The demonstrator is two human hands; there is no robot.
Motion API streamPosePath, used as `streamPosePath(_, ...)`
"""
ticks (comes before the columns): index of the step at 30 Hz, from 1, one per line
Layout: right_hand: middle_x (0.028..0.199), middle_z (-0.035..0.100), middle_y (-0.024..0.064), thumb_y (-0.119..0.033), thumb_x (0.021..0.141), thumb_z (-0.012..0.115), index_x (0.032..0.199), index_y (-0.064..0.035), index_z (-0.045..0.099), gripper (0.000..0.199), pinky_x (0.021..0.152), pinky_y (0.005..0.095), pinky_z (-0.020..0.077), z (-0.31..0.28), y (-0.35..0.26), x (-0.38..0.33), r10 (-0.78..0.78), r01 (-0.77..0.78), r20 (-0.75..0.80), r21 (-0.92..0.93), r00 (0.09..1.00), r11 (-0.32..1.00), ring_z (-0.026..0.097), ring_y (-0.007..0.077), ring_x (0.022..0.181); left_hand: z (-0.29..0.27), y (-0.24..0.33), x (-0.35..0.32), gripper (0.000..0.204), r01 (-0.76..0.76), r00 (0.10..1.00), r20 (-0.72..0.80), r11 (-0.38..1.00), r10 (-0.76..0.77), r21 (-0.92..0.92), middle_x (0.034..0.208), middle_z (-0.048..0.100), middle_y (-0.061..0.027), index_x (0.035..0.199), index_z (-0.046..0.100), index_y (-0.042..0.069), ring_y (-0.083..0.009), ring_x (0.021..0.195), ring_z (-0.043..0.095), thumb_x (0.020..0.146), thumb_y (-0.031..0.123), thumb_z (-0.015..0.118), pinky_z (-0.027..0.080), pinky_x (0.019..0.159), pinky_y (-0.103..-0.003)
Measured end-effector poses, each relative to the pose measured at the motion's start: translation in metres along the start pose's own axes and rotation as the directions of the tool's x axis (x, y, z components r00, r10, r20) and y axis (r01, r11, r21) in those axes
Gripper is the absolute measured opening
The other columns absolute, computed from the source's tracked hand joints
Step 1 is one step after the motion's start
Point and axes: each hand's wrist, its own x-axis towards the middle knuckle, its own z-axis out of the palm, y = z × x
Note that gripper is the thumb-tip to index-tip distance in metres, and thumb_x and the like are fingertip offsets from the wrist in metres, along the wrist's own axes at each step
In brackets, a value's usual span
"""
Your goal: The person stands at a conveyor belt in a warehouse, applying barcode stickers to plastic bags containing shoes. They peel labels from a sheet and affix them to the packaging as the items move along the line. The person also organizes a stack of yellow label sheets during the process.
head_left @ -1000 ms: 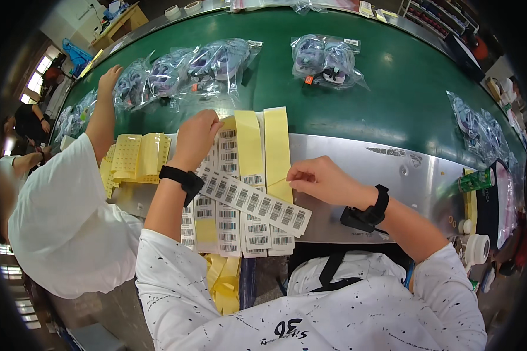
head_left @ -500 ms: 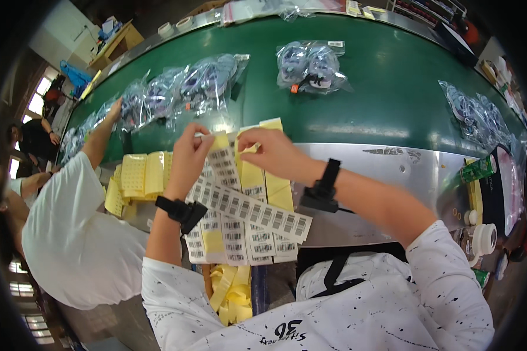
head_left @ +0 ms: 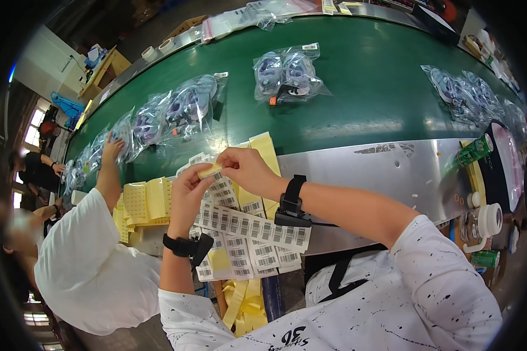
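Above the label sheets, my left hand [head_left: 188, 190] pinches a small yellow label strip [head_left: 208, 171] between thumb and fingers. My right hand [head_left: 247, 171] meets it from the right, its thumb and forefinger closed at the strip's upper end; whether a loose label is between them is too small to tell. Under both hands lie overlapping white barcode label sheets [head_left: 249, 227], some turned to their yellow backing [head_left: 266, 153]. One long barcode strip crosses the others at a slant. Each of my wrists wears a black strapped device.
Bagged shoes [head_left: 287, 73] lie on the green belt [head_left: 357, 76], with more bags left and right. At left, a co-worker's hand [head_left: 112, 146] touches the bags. A green can [head_left: 475, 150] and a white-lidded jar [head_left: 487, 221] stand right. Yellow strips [head_left: 246, 304] fill a box below.
My right hand has come left and down to meet my left hand at the yellow strip. My left hand has lowered. The view has shifted slightly, and the co-worker's hand is still at the bags.
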Motion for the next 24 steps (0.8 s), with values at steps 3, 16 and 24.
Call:
streamPosePath(3,0.078,0.064,0.0086,-0.006,0.081,0.065,0.094,0.0040,0.065,0.016,0.066,0.0272,0.0479,0.001,0.001,-0.002,-0.008,0.007,-0.028,-0.013,1.000,1.000,0.059,0.0135,0.071,0.000,0.001,-0.002,0.024,0.025,1.000,-0.005,0.999,-0.025,0.023,0.096,0.067,-0.0064,0.111,0.061,-0.004,-0.0070,0.084,0.061,0.087,-0.002,0.061,0.047,0.072,-0.019)
streamPosePath(16,0.094,0.052,0.0095,-0.006,0.078,0.064,0.077,-0.0006,0.059,0.007,0.074,0.0351,0.0466,0.009,0.003,-0.009,-0.360,0.308,-0.111,-0.330,0.926,0.892,0.056,0.0271,0.086,0.000,-0.009,0.001,0.038,0.083,0.997,-0.025,0.970,-0.079,0.230,0.084,0.056,0.0031,0.119,0.058,-0.002,-0.0017,0.070,0.047,0.082,-0.001,0.064,0.036,0.058,-0.018)
streamPosePath(24,0.103,0.052,0.0135,-0.001,0.076,0.063,0.085,-0.0008,0.057,0.011,0.084,0.0362,0.0453,-0.082,-0.038,-0.013,-0.492,0.439,-0.161,-0.277,0.855,0.854,0.053,0.0317,0.098,-0.004,-0.021,-0.013,0.073,0.013,0.999,-0.054,0.953,0.003,0.301,0.135,0.048,-0.0189,0.147,0.022,0.000,-0.0274,0.116,0.053,0.081,-0.012,0.052,0.048,0.088,-0.035)
